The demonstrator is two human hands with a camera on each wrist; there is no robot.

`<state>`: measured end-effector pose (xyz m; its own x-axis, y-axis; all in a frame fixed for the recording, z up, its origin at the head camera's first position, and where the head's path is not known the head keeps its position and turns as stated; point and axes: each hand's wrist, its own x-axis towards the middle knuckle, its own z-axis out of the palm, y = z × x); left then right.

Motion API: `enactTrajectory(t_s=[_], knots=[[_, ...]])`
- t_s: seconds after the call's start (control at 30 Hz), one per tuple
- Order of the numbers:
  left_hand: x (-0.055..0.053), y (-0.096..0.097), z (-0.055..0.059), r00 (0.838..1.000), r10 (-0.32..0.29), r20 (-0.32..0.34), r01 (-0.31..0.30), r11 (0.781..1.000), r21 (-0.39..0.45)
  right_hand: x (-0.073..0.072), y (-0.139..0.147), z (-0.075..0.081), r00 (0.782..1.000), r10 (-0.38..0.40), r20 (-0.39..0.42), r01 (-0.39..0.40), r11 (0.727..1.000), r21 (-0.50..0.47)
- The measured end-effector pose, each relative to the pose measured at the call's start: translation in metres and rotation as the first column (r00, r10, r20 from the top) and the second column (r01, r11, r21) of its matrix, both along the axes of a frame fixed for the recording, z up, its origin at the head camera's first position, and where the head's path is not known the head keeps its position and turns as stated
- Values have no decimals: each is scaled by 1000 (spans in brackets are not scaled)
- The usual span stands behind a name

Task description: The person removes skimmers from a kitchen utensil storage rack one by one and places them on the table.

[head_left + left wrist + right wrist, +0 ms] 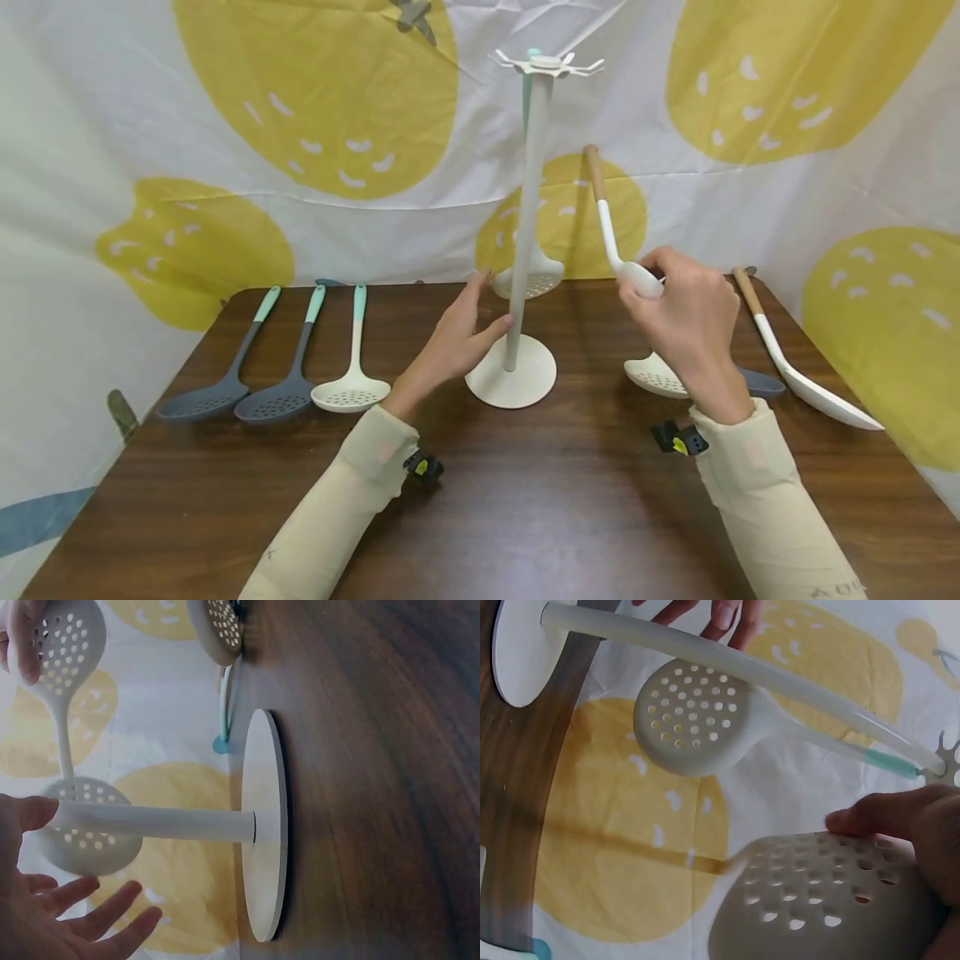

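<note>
A white skimmer with a wooden-coloured handle [595,171] is held in my right hand [697,312] by its perforated head [802,900], with the handle pointing up. My left hand [453,337] is at the white post [530,200] of a utensil stand; its thumb rests against the post and the other fingers are spread, loosely bent. The stand's round base [517,387] is on the table, and hooks [546,64] ring its top. Behind the post hangs another white skimmer [694,720] with a mint handle, its head partly hidden by the post.
On the left of the brown table [525,517] lie two grey skimmers [206,400] [277,400] and a white one [350,392], all mint-handled. On the right, a white skimmer [651,375] and a blue-grey utensil [761,383] are partly hidden, beside a white utensil [813,396] with a wooden-coloured handle.
</note>
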<state>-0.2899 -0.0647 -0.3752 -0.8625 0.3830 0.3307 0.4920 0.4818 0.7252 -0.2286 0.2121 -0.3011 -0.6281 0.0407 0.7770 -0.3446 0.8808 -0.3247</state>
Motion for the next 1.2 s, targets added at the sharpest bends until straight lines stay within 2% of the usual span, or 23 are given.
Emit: enactTrajectory(t_s=[0.07, 0.17, 0.37, 0.53, 0.63, 0.93, 1.2], knots=[[0, 1, -1, 1000, -7, -2, 7, 1000, 21, 2, 0, 1, 1000, 6, 17, -7, 998, 57], [-1, 3, -2, 1000, -15, -12, 15, 999, 33, 6, -1, 2, 995, 1, 100, -13, 993, 119], [-1, 6, -3, 999, -31, -17, 31, 999, 22, 10, -9, -2, 959, -28, 281, -42, 971, 237], [0, 5, -3, 1000, -26, -10, 26, 1000, 15, 10, -21, -13, 933, -35, 359, -77, 954, 290], [0, 4, -2, 999, -35, -9, 35, 999, 25, 9, -29, -21, 931, -47, 361, -76, 945, 319], [1, 1, -2, 999, -43, -9, 44, 998, 38, 3, -51, -46, 952, -9, 307, -113, 919, 378], [3, 0, 0, 999, -32, -19, 33, 999, 29, 5, -68, -65, 966, -42, 257, -90, 873, 479]])
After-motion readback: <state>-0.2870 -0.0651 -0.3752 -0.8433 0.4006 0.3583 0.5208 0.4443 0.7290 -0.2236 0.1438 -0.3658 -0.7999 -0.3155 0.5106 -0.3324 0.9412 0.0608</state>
